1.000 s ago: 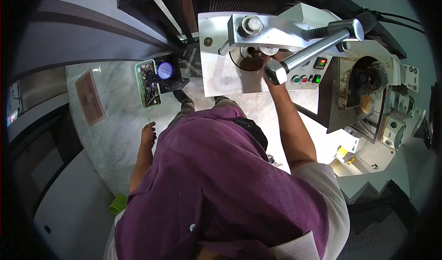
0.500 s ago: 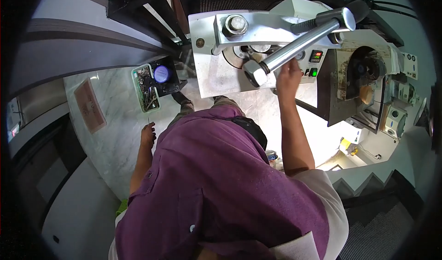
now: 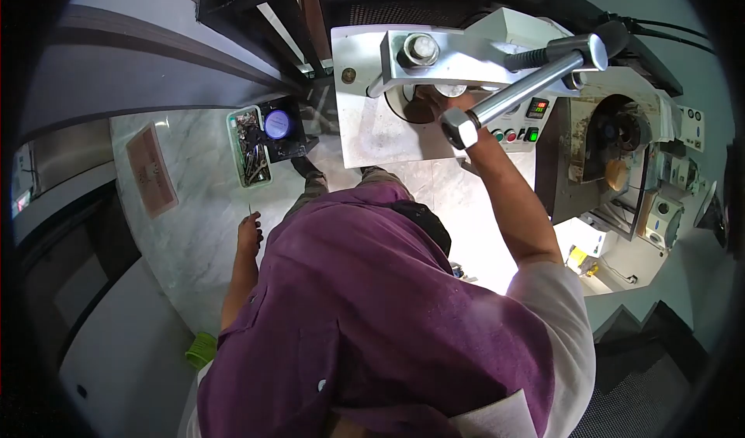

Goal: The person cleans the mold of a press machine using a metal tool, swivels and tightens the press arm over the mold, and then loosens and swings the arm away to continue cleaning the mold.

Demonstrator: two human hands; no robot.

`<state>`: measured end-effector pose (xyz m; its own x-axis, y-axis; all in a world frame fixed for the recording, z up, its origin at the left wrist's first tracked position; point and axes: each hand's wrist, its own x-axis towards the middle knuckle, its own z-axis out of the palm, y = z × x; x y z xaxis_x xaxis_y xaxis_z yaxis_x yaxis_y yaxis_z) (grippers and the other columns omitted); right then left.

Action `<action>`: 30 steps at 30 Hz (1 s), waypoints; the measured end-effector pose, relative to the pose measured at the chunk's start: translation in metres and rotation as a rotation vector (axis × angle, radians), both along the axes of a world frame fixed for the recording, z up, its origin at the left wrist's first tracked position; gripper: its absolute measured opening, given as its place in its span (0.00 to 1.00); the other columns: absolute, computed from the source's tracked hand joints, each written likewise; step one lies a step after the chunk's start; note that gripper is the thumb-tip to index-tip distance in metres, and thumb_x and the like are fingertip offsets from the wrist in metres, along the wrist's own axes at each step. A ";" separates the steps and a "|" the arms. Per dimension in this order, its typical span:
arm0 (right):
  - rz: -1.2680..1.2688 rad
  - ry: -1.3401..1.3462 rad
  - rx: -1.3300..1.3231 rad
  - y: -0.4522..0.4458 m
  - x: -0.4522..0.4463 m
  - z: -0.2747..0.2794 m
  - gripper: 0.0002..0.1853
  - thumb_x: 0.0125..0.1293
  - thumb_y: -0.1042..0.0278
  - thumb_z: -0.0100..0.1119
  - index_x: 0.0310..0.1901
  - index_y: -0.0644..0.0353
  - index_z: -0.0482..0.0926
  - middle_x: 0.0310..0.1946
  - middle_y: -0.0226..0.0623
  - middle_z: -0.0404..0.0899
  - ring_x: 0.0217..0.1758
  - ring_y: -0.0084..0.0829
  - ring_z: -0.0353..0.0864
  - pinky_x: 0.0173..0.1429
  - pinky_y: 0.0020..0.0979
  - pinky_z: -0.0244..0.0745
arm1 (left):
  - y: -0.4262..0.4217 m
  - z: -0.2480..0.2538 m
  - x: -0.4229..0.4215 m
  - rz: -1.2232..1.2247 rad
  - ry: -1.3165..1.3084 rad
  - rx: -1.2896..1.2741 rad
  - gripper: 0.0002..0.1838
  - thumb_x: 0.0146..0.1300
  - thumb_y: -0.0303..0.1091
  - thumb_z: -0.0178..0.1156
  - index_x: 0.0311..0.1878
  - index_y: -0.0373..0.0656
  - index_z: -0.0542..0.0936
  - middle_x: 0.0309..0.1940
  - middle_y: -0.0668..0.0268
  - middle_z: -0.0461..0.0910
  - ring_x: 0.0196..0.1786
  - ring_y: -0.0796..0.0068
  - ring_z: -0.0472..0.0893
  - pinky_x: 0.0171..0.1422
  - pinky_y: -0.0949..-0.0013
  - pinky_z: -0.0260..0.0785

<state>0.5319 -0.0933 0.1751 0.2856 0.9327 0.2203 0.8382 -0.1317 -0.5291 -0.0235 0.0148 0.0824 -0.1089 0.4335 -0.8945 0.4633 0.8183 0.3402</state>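
My right hand [image 3: 461, 110] reaches under the metal crossbar [image 3: 458, 67] of a white press-like machine [image 3: 365, 139], beside the round opening [image 3: 400, 110] in its top. The steel handle rod [image 3: 520, 85] with its hex end crosses in front of my wrist, and the fingers are mostly hidden in shadow. Low at my left side, my left hand [image 3: 249, 233] is closed on a thin pointed tool [image 3: 250, 207], whose tip sticks up past the fingers. Its exact kind is too small to make out.
A green-rimmed tray [image 3: 270, 176] of small tools stands by a purple-lidded jar [image 3: 276, 124] on the left. A pinkish board [image 3: 151, 170] lies on the marble floor. Right of the control buttons [image 3: 510, 135] sits a stained machine with a round opening [image 3: 618, 124]. A green basket [image 3: 202, 349] stands lower left.
My right hand has moved left from beside the control panel to under the crossbar, uncovering the buttons. The left hand stays low with the thin tool. The view has shifted slightly.
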 end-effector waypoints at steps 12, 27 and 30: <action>-0.386 0.093 -0.169 -0.007 -0.013 0.058 0.11 0.62 0.64 0.55 0.39 0.63 0.77 0.32 0.45 0.81 0.31 0.42 0.81 0.34 0.37 0.75 | -0.012 -0.004 -0.011 0.022 0.011 0.020 0.16 0.59 0.41 0.55 0.47 0.42 0.75 0.26 0.69 0.66 0.17 0.81 0.60 0.19 0.74 0.53; -0.772 0.988 0.490 -0.053 -0.047 0.101 0.17 0.72 0.59 0.46 0.39 0.67 0.76 0.25 0.32 0.76 0.26 0.19 0.70 0.33 0.21 0.63 | 0.016 -0.008 0.018 -0.078 0.014 -0.001 0.16 0.59 0.41 0.55 0.46 0.42 0.74 0.27 0.69 0.66 0.18 0.80 0.60 0.18 0.75 0.52; -0.648 0.644 0.370 -0.042 -0.045 0.095 0.16 0.72 0.59 0.46 0.43 0.66 0.76 0.27 0.35 0.78 0.28 0.23 0.74 0.35 0.24 0.70 | 0.025 -0.001 0.023 -0.031 -0.033 0.017 0.15 0.59 0.41 0.55 0.46 0.43 0.75 0.27 0.70 0.65 0.18 0.81 0.60 0.19 0.75 0.52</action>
